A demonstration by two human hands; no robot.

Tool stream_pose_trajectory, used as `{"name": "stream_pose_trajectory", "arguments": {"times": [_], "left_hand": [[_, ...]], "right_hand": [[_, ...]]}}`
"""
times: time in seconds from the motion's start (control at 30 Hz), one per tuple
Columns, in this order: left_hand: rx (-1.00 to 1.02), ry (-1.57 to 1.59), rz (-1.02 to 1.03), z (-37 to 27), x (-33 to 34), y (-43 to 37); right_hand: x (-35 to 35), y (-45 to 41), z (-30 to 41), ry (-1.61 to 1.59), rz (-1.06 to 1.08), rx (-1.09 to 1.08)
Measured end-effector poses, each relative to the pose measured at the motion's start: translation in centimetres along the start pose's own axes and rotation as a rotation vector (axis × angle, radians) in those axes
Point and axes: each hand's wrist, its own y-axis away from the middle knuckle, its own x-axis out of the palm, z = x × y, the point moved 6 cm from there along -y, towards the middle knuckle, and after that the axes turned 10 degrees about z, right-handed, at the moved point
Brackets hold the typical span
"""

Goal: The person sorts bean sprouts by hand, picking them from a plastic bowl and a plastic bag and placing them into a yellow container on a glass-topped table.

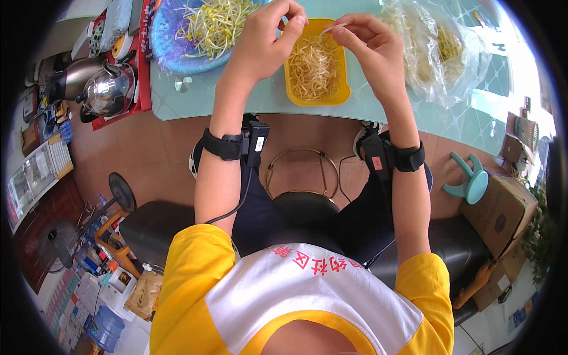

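Observation:
My right hand (370, 42) pinches a pale bean sprout (326, 31) between thumb and fingers, above the right side of a yellow plastic tub (342, 91). Over the tub's left edge is my left hand (273, 37), its thumb and fingertips drawn close together; whether something thin sits between them cannot be made out. Thin, tangled sprout pieces (313, 71) fill the tub. To the left stands a blue basket (186, 66) lined with plastic film, heaped with yellow-headed soybean sprouts (213, 29). A clear plastic bag (437, 75) with more sprouts lies beyond my right hand.
All of this rests on a glass-topped table (266, 100). A steel kettle (108, 91) stands at its left on a red surface. Below are a round metal stool ring (302, 151), a turquoise stool (475, 186) and a cardboard box (501, 208). Each forearm wears a strapped black device with a cable.

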Motion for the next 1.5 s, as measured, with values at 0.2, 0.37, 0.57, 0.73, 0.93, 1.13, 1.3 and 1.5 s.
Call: {"name": "stream_pose_trajectory", "arguments": {"times": [0.2, 0.37, 0.57, 0.73, 0.93, 1.13, 1.3, 1.5], "left_hand": [[-0.006, 0.048, 0.161, -1.0, 1.5, -0.4], [-0.107, 0.146, 0.148, -1.2, 1.5, -0.3], [-0.151, 0.229, -0.128, 0.4, -1.1, -0.4], [-0.132, 0.266, -0.468, 1.7, -5.7, 0.3], [-0.165, 0.217, -0.838, 2.1, -8.9, 2.1], [-0.181, 0.185, -0.879, 2.7, -9.7, 2.7], [-0.158, 0.165, -0.816, 2.3, -8.9, 2.2], [-0.111, 0.169, -0.767, 2.0, -7.9, 1.5]], "right_hand": [[0.0, 0.2, 0.3, 0.003, -0.043, 0.012], [0.1, 0.3, 1.1, -0.026, -0.048, 0.011], [-10.4, 2.4, 4.7, 0.541, -0.778, -0.291], [-18.2, 5.0, 4.4, 0.909, -0.888, -0.043], [-18.3, 3.7, -0.1, 1.182, -0.607, 0.223], [-18.0, 3.2, -0.6, 1.261, -0.587, 0.327], [-17.8, 3.2, 0.6, 1.162, -0.697, 0.229], [-17.5, 3.0, 2.2, 0.980, -0.752, 0.032]]}}
